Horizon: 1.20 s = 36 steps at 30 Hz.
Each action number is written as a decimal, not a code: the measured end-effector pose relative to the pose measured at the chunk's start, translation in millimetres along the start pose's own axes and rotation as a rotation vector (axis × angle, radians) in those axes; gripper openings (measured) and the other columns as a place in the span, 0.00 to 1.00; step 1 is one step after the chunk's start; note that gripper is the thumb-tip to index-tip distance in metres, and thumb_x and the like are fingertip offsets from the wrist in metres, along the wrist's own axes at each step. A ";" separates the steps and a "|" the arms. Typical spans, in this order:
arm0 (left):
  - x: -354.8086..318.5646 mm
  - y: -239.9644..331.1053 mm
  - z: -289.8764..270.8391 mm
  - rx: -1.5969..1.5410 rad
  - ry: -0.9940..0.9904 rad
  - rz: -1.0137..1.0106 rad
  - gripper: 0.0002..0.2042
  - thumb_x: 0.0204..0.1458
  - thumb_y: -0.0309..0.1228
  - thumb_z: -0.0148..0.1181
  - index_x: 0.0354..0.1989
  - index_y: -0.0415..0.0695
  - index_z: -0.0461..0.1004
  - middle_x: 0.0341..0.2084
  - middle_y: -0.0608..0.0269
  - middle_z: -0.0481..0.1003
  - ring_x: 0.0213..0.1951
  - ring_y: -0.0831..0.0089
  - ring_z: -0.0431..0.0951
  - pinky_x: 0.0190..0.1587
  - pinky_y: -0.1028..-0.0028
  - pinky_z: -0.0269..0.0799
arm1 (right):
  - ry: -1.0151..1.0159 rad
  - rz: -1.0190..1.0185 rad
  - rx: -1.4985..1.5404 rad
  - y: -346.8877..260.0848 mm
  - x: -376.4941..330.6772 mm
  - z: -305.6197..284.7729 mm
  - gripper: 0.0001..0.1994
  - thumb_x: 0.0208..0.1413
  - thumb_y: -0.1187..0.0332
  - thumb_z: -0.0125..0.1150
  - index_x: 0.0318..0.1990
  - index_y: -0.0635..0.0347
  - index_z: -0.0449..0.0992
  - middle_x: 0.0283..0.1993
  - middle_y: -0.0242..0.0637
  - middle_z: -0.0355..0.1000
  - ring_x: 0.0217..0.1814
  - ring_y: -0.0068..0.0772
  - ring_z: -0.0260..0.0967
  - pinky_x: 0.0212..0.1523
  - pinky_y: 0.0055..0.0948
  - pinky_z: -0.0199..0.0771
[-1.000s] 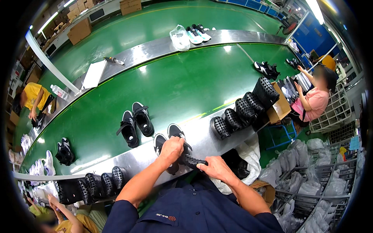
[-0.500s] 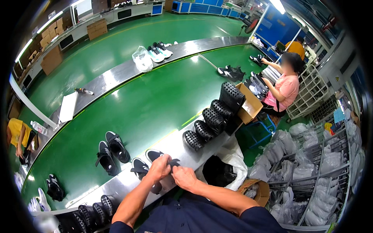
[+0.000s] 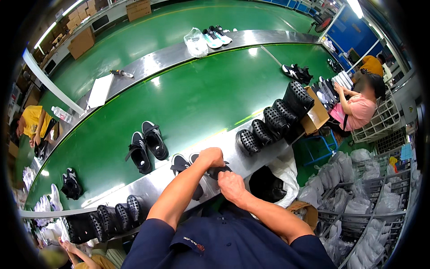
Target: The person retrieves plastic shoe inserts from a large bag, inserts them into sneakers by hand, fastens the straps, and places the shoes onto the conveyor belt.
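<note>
Since half a second ago, our left hand [image 3: 212,158] has shifted forward over the black, white-edged shoe [image 3: 193,158] on the silvery metal bench [image 3: 154,185]. Its fingertips are hidden, grip unclear; our right hand [image 3: 231,184] clenches a dark edge, perhaps its strap. We're seemingly adjusting the opening; next calls for steadying.

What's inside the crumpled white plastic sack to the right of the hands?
Glossy black, lumpy pieces show in the crumpled white plastic sack's open mouth; whatever lies beneath them is covered and cannot be seen.
</note>
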<state>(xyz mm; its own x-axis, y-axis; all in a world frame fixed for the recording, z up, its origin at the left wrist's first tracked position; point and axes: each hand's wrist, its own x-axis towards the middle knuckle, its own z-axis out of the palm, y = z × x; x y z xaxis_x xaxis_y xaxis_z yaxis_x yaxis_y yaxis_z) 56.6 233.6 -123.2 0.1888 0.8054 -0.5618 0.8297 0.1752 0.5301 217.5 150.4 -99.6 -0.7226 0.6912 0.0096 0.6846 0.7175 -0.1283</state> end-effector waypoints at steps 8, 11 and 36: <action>-12.9 -27.5 12.8 -0.660 0.094 -0.019 0.09 0.40 0.27 0.74 0.26 0.40 0.78 0.26 0.61 0.78 0.32 0.72 0.76 0.37 0.69 0.72 | -0.044 0.058 0.038 -0.7 4.4 -2.6 0.05 0.49 0.72 0.57 0.33 0.63 0.72 0.29 0.46 0.75 0.30 0.43 0.78 0.30 0.39 0.79; -43.5 -35.0 11.2 -1.437 0.267 0.301 0.08 0.49 0.19 0.66 0.27 0.43 0.71 0.30 0.57 0.79 0.34 0.72 0.78 0.41 0.72 0.73 | -0.041 0.102 0.071 3.1 5.1 3.1 0.05 0.52 0.70 0.58 0.33 0.62 0.72 0.28 0.46 0.75 0.29 0.45 0.78 0.30 0.40 0.79; -47.7 -46.3 22.5 -0.346 0.469 0.227 0.11 0.41 0.32 0.59 0.25 0.34 0.75 0.24 0.47 0.74 0.29 0.53 0.75 0.34 0.61 0.71 | -0.240 0.350 0.617 49.8 3.8 -50.6 0.19 0.54 0.57 0.63 0.31 0.71 0.75 0.30 0.61 0.74 0.36 0.65 0.74 0.40 0.53 0.73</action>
<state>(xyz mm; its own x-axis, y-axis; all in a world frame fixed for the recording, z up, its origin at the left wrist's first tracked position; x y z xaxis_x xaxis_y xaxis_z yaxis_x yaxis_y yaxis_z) 21.1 174.3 -135.3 0.0248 0.9932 -0.1139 0.5626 0.0803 0.8228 253.7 193.2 -55.7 -0.5216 0.7817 -0.3419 0.7518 0.2316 -0.6174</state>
